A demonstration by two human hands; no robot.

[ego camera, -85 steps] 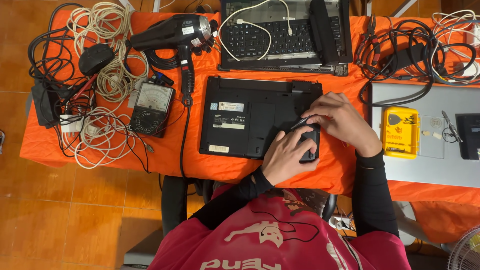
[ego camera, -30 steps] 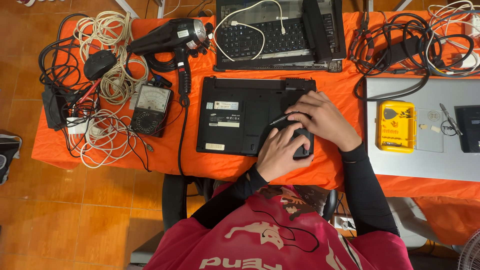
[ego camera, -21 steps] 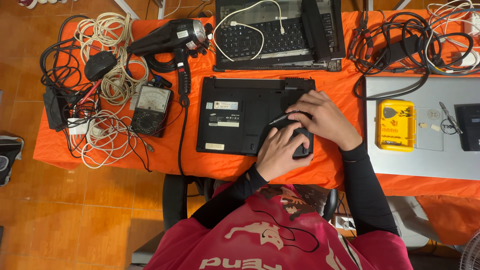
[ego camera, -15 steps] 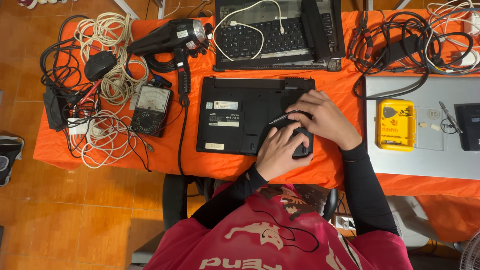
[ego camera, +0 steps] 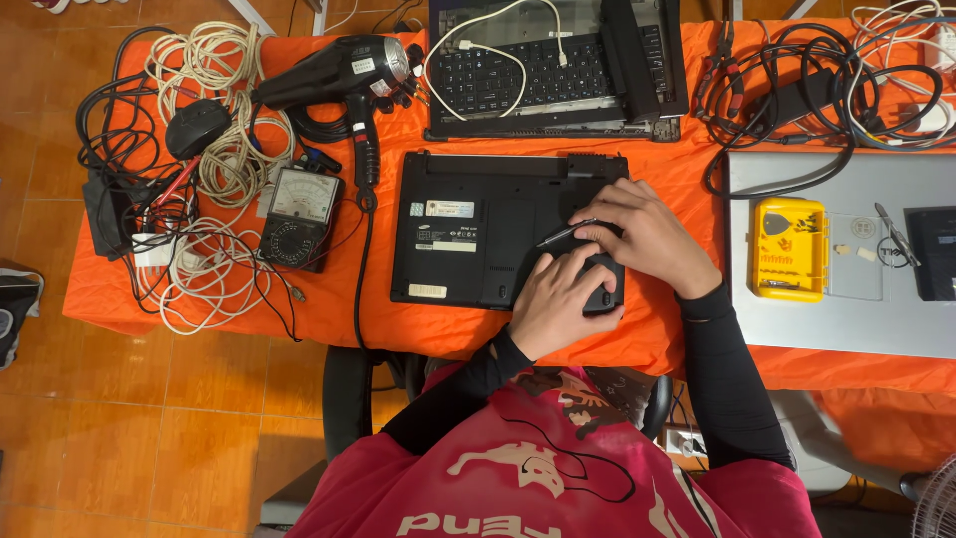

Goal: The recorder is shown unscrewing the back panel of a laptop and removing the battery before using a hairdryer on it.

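Two hands are down on the upturned black laptop [ego camera: 503, 229], lying bottom-up on the orange tabletop [ego camera: 677, 169]. Left hand [ego camera: 558, 304] presses flat near the corner, fingers together over a small dark cover; whether they grip it, I cannot tell. Right hand [ego camera: 647, 234] has its fingers pinched on a thin screwdriver [ego camera: 563, 234], tip at the base. By the look of it, early going: the bottom panel sits in place, nothing lifted off yet. Yellow bit case [ego camera: 789, 249] waits to the right.
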